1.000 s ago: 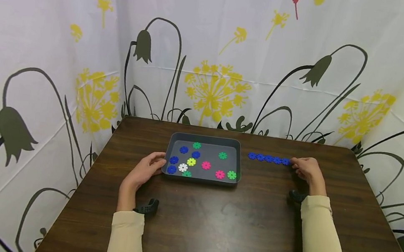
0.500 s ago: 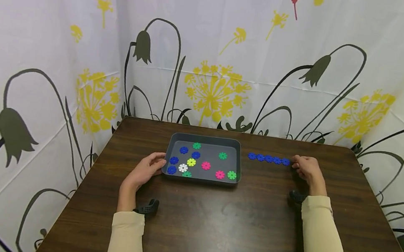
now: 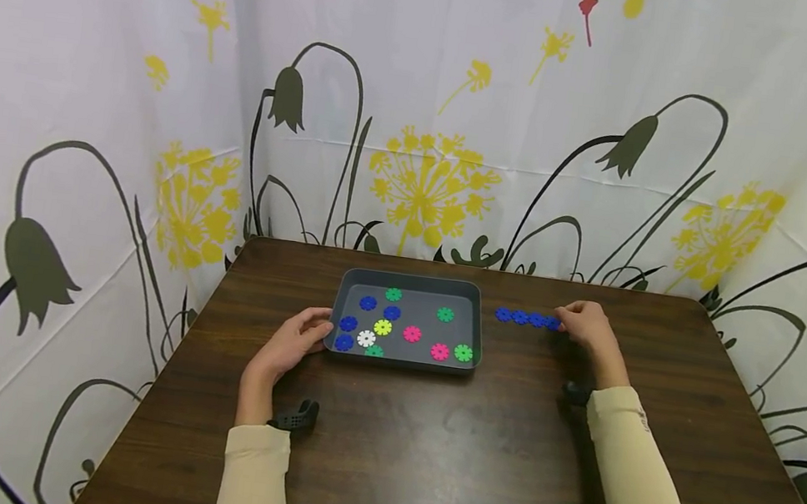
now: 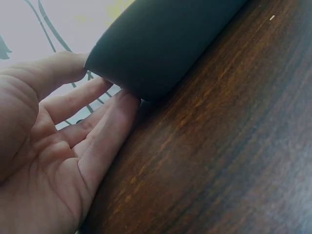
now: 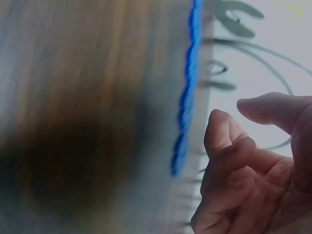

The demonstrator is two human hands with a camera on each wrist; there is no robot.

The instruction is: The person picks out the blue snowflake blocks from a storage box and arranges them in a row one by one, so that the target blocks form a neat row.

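My left hand [image 3: 289,344] is at the left end of a shallow dark grey tray [image 3: 401,362], its fairly straight fingers and thumb touching the outer wall and rim. Several notched plastic discs lie in the tray, among them a yellow disc [image 3: 382,328], a white disc [image 3: 366,338] and a pink disc [image 3: 412,334]. To the right of the tray, a row of blue notched discs [image 3: 520,318] lies on the table. My right hand [image 3: 588,327] is at the right end of this row, covering part of it. In the right wrist view its thumb and bent fingers stand apart with nothing between them.
A brown wooden table [image 3: 423,465] bears everything. Behind it hangs a white curtain [image 3: 427,61] with a flower print, close to the table's far edge. Dark wrist-worn devices sit at both cuffs, including the left device [image 3: 298,416].
My right hand has moved left and now covers the right end of the blue row. The left hand and tray have stayed in place. The head view has shifted slightly.
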